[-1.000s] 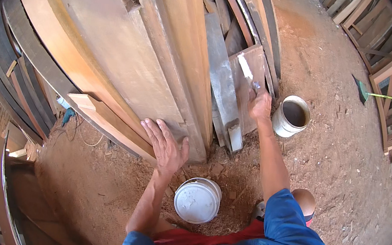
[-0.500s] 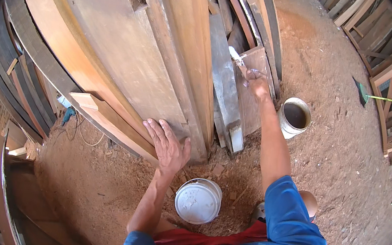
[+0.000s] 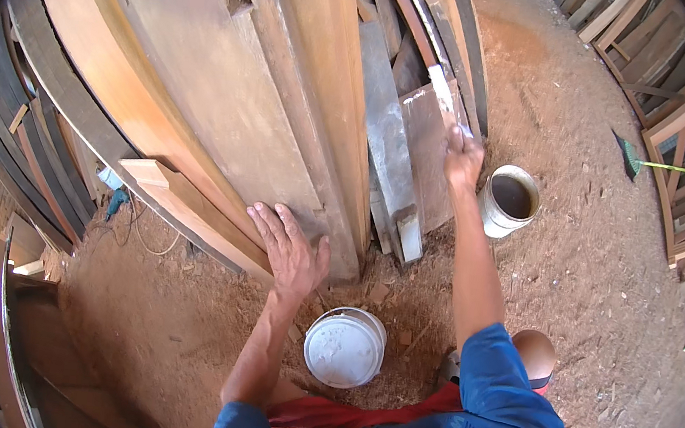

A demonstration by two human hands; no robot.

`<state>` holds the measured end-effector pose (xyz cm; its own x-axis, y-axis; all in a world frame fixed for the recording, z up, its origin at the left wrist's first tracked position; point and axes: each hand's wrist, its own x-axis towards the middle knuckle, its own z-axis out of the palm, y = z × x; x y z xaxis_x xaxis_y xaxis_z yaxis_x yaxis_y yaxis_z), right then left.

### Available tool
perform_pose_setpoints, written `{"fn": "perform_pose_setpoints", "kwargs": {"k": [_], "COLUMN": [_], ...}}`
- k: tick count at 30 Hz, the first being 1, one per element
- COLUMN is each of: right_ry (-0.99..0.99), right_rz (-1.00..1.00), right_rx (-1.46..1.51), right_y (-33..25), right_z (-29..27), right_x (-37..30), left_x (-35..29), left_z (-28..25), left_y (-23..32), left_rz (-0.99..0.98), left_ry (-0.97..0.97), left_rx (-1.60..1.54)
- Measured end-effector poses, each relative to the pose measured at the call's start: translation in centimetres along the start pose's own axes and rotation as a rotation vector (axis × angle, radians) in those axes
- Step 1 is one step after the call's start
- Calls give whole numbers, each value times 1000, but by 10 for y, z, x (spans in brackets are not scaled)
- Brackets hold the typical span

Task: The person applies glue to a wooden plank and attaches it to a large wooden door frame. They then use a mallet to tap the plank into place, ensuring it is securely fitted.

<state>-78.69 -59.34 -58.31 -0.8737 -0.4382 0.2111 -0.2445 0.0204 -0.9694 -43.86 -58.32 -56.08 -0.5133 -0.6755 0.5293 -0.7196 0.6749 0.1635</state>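
Observation:
My right hand (image 3: pixel 462 156) is closed round the handle of a paintbrush (image 3: pixel 441 87) whose long end is white. The brush reaches over a brown wooden board (image 3: pixel 427 130), which leans among the other timber and has white smears on its top edge. My left hand (image 3: pixel 293 252) lies with spread fingers against the lower end of a large wooden panel (image 3: pixel 259 127). Just right of the right forearm stands a white bucket (image 3: pixel 502 222) with dark liquid in it. A round white pail (image 3: pixel 343 351) with a whitish top sits between my arms, in front of me.
Long planks and curved timbers lean left of the panel, with a small wood block (image 3: pixel 146 173) on them. A teal power tool (image 3: pixel 116 203) with a cord lies at the left. Sawdust covers the ground (image 3: pixel 589 296). A green broom (image 3: pixel 630 159) and stacked frames stand at the right.
My right hand and the brush have shifted slightly right and nearer, and the white end has moved from the board's top left corner toward its right side. My left hand stays against the panel.

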Motion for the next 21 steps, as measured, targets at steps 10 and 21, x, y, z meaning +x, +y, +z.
{"fn": "perform_pose_setpoints", "kwargs": {"k": [10,21], "right_ry": [-3,122], "right_rz": [-397,-462], "right_rx": [-660,-489], "right_y": [38,59], "right_z": [10,-32], "right_x": [25,-31], "left_x": [1,4], "left_z": [2,0], "left_y": [5,7], "left_rz": [20,49], "left_ry": [-12,49], "left_rx": [-12,-24]}}
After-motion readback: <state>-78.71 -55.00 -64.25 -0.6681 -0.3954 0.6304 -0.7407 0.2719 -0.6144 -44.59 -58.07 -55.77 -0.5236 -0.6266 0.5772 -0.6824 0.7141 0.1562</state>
